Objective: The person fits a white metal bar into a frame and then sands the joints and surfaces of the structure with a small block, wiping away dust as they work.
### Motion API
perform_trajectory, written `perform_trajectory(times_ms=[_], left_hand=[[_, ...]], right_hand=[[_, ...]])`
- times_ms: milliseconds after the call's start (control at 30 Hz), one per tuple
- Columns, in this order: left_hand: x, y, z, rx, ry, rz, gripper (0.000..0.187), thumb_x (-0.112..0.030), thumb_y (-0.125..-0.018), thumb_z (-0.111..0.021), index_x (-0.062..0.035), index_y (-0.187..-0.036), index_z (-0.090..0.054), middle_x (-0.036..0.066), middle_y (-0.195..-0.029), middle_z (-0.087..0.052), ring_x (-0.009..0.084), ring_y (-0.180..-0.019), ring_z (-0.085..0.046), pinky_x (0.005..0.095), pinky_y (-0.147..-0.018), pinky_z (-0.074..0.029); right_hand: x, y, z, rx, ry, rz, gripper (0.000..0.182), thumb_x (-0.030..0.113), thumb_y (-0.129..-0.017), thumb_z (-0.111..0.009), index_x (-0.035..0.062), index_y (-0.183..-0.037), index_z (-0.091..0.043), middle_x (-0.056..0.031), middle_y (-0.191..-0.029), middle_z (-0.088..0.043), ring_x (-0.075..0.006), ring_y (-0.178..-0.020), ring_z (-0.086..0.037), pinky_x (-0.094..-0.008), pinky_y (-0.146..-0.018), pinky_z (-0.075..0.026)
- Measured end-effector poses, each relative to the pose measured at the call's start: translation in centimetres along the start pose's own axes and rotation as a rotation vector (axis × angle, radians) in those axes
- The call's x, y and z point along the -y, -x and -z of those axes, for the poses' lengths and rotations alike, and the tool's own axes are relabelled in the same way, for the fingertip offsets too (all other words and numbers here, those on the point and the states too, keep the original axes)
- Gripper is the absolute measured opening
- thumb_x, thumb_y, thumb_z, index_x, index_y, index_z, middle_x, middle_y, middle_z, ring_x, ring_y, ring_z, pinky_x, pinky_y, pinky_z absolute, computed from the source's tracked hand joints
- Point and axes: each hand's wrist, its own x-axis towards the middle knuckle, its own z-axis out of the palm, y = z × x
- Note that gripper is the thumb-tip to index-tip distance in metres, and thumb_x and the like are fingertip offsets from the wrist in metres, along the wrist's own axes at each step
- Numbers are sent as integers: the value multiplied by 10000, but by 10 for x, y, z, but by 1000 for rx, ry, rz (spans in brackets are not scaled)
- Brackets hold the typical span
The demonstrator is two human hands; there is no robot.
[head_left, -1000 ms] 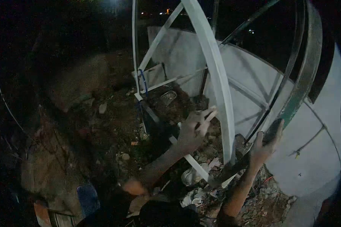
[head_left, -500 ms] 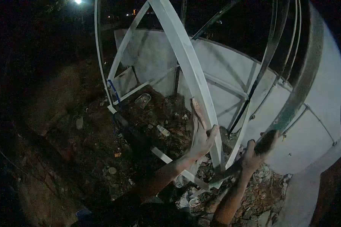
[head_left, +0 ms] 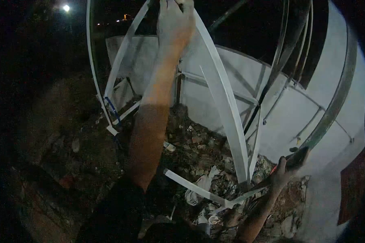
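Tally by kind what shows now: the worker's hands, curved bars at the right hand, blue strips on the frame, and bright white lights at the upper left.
Hands: 2 (left hand, right hand)
Curved bar at the right hand: 1
Blue strip: 1
Bright white light: 1
Total: 5

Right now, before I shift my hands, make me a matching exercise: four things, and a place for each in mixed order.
Things
1. Left hand
2. Right hand
3. Blue strip
4. Bright light

Places
A. By the low end of the slanting pale bar on the picture's left
B. Shining in the dark, in the picture's upper left
C. Low on the right, at the dark curved bar
D. Raised to the picture's top edge

Right pairs: 1-D, 2-C, 3-A, 4-B
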Motion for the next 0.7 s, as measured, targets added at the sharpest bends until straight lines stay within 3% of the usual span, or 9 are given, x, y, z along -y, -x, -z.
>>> perform_trajectory(times_ms=[67, 133, 167, 267, 333, 433, 567, 667, 700], left_hand=[[-5, 27, 3, 30, 117, 109, 673, -300, -998, -448, 109, -1470, -198, 336, -1498, -260, 448, -1405, -265, 456, -1168, -236], [-6, 75, -3, 138, -223, -52, 563, -178, -956, -477, 86, -1426, -311, 310, -1465, -332, 489, -1342, -333, 489, -1124, -282], [-17, 94, -4, 180, -299, -84, 531, -135, -947, -480, 78, -1414, -345, 300, -1461, -348, 505, -1323, -352, 509, -1108, -296], [-108, 162, 12, 336, -185, 79, 563, -125, -954, -461, 80, -1450, -290, 308, -1513, -253, 522, -1351, -296, 559, -1106, -276], [-125, 193, 22, 499, -41, 160, 597, -132, -960, -458, 75, -1476, -240, 311, -1539, -186, 517, -1386, -238, 549, -1120, -257], [-109, 195, 14, 444, -165, 83, 566, -248, -956, -521, 63, -1411, -395, 288, -1515, -267, 486, -1366, -305, 548, -1104, -298], [-83, 141, 5, 247, -74, 132, 673, -246, -941, -562, 12, -1478, -251, 279, -1520, -247, 480, -1306, -388, 519, -1034, -403], [-76, 110, 5, 259, -123, 221, 623, -217, -940, -565, 25, -1439, -281, 280, -1511, -261, 465, -1291, -415, 513, -989, -447], [-77, 113, 4, 213, -28, 222, 557, -240, -980, -503, 26, -1419, -285, 305, -1509, -249, 490, -1276, -399, 544, -1013, -365]], right_hand=[[8, 7, 1, -25, 48, -33, 724, 77, -893, -622, 50, -1516, -252, -186, -1456, -415, -309, -1314, -426, -407, -1074, -371], [51, 1, -10, 7, -46, -148, 788, -78, -815, -522, 105, -1529, -242, -95, -1258, -484, -189, -1009, -476, -296, -869, -422], [45, -1, -9, -5, -40, -143, 788, -78, -815, -522, 105, -1529, -242, -95, -1258, -484, -189, -1009, -476, -296, -869, -422], [29, -8, -5, 10, 116, 199, 796, -79, -811, -520, 115, -1530, -242, -103, -1270, -474, -198, -1055, -470, -313, -898, -420], [37, -9, -9, 29, -81, 107, 797, -85, -811, -512, 130, -1531, -248, -99, -1266, -468, -202, -1064, -463, -312, -889, -418], [33, -11, -10, 27, 22, 235, 800, -102, -807, -499, 150, -1528, -260, -87, -1250, -467, -176, -979, -460, -303, -821, -428], [30, -11, -9, 44, -24, 197, 796, -110, -808, -492, 151, -1525, -265, -72, -1254, -455, -131, -905, -439, -271, -782, -428], [44, -9, -17, 4, -70, 129, 799, -107, -805, -497, 153, -1524, -264, -65, -1225, -469, -102, -846, -410, -250, -733, -424], [58, -8, -20, -14, -105, 64, 797, -104, -809, -499, 153, -1524, -260, -68, -1208, -480, -103, -835, -418, -247, -716, -424]])
